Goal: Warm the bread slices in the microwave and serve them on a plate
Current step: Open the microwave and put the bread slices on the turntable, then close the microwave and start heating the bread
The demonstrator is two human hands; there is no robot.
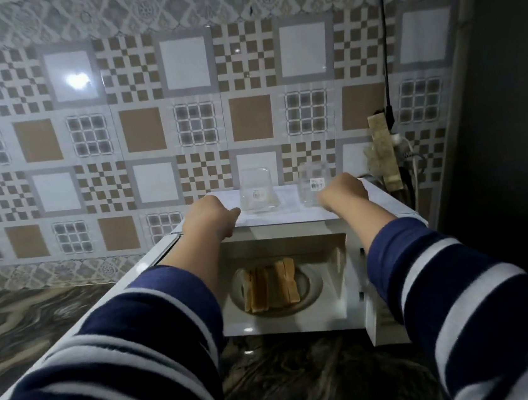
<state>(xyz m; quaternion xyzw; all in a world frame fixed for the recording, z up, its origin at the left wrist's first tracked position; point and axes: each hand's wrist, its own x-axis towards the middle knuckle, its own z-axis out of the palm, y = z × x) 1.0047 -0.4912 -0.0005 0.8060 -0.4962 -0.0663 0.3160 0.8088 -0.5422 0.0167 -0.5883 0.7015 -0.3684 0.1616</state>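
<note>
Resting curled, empty, our left hand [209, 217] and right hand [344, 192] sit atop the white microwave [291, 221]. Two clear glass containers [257, 190] stand between them; bread slices [270, 284] lie below.

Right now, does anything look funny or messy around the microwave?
Nothing is spilled. The bread slices stand on edge on the turntable instead of lying flat, with no plate under them. Two clear containers sit on the microwave.

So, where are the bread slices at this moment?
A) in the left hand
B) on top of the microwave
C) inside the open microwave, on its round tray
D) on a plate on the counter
C: the bread slices stand on the round tray inside the microwave, whose door is open.
</note>
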